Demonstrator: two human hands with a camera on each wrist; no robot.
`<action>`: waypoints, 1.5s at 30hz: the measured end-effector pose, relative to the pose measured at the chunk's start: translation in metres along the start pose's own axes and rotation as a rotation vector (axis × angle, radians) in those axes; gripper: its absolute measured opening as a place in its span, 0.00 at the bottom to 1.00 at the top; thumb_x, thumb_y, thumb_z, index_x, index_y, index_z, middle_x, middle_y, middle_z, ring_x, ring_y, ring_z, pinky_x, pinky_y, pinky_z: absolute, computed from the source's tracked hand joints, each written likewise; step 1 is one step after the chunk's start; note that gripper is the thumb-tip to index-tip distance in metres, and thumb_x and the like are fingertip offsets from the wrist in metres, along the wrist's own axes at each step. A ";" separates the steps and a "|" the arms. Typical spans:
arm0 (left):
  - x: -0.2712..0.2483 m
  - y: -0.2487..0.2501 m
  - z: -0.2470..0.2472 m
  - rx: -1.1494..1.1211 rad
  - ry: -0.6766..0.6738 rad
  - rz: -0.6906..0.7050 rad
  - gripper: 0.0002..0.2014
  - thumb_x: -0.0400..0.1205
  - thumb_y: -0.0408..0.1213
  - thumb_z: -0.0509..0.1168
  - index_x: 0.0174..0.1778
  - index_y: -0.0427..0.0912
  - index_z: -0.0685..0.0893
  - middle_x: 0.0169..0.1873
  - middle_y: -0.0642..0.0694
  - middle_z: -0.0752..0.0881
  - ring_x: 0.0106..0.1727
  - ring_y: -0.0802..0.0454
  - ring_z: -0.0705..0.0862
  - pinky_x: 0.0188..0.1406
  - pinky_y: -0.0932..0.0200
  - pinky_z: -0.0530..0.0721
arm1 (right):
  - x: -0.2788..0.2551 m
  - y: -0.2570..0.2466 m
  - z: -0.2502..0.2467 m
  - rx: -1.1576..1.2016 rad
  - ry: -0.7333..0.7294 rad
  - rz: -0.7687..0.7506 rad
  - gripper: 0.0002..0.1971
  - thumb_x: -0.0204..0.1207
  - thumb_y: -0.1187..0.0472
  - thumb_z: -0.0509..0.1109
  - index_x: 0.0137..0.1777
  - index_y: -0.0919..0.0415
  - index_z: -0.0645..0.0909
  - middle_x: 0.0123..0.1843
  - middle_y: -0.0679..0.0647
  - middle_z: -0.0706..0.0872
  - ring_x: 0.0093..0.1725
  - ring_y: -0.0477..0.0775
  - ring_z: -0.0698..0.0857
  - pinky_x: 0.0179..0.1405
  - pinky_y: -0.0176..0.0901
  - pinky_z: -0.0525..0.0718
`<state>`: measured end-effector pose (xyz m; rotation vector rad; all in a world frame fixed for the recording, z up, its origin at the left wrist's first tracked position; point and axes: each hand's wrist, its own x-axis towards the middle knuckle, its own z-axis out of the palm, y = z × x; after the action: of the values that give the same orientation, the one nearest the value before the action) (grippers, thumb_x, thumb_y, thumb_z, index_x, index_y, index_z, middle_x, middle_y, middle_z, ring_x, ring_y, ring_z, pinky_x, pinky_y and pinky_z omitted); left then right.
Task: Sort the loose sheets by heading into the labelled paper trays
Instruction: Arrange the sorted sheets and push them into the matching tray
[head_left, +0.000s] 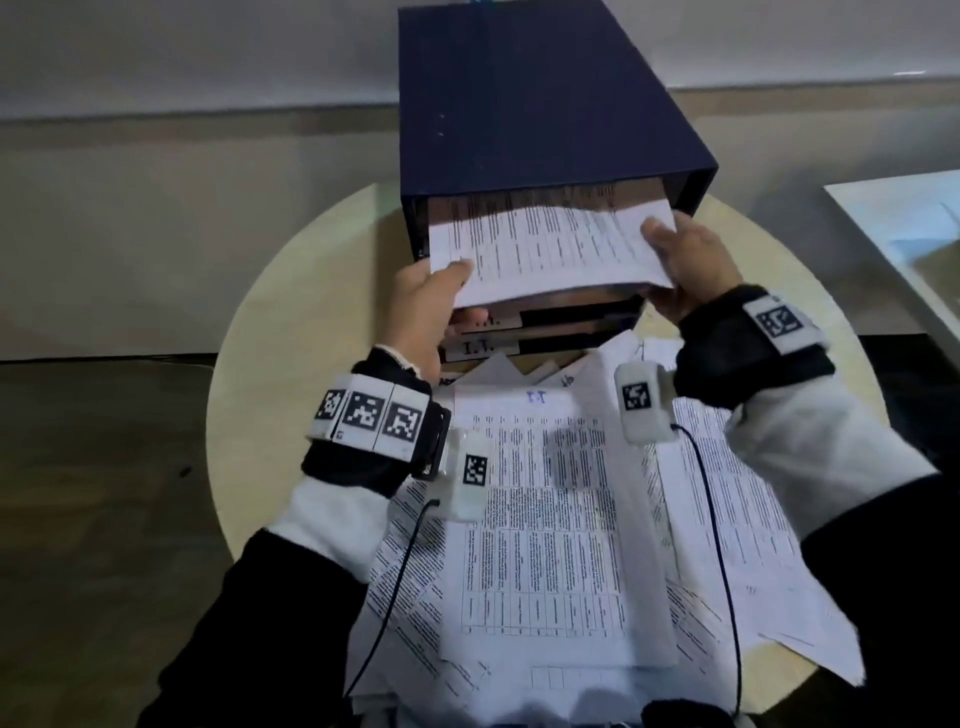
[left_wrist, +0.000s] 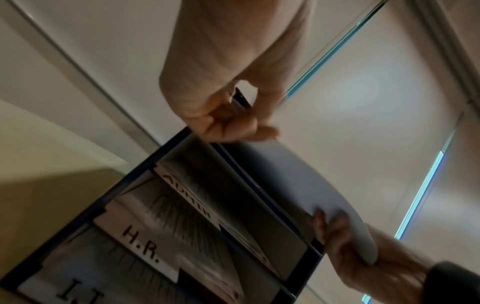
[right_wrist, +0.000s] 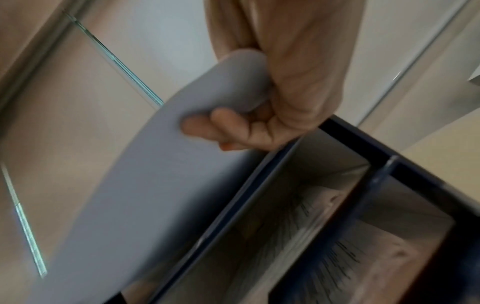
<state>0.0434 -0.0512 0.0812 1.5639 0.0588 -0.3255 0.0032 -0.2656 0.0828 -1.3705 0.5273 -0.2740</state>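
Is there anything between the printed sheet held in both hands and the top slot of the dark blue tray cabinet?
Nothing visible blocks it. The white printed sheet, held by the left hand and the right hand, already has its far edge inside the top slot of the dark blue tray cabinet, above printed paper already lying there.
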 end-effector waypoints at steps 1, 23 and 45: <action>-0.001 0.002 -0.002 0.019 -0.007 0.000 0.05 0.83 0.35 0.61 0.51 0.40 0.81 0.31 0.47 0.83 0.19 0.61 0.75 0.24 0.68 0.75 | 0.005 -0.008 0.004 0.002 0.008 0.012 0.04 0.79 0.61 0.60 0.45 0.55 0.76 0.45 0.52 0.82 0.37 0.38 0.85 0.20 0.30 0.78; 0.032 0.000 0.018 1.198 0.100 0.655 0.15 0.83 0.40 0.59 0.57 0.33 0.81 0.59 0.34 0.78 0.64 0.38 0.74 0.67 0.49 0.66 | 0.042 -0.012 0.020 -0.531 0.197 -0.097 0.17 0.64 0.59 0.72 0.49 0.70 0.79 0.46 0.69 0.85 0.39 0.59 0.88 0.42 0.56 0.89; 0.027 -0.032 0.025 0.997 0.034 0.697 0.15 0.81 0.36 0.59 0.60 0.32 0.77 0.61 0.36 0.80 0.63 0.37 0.77 0.67 0.45 0.71 | 0.017 -0.002 0.012 -1.052 0.179 -0.131 0.25 0.75 0.45 0.67 0.61 0.65 0.77 0.61 0.67 0.81 0.61 0.70 0.79 0.57 0.55 0.78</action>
<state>0.0573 -0.0800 0.0441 2.4343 -0.7072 0.2860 0.0241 -0.2643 0.0826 -2.4207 0.7789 -0.2295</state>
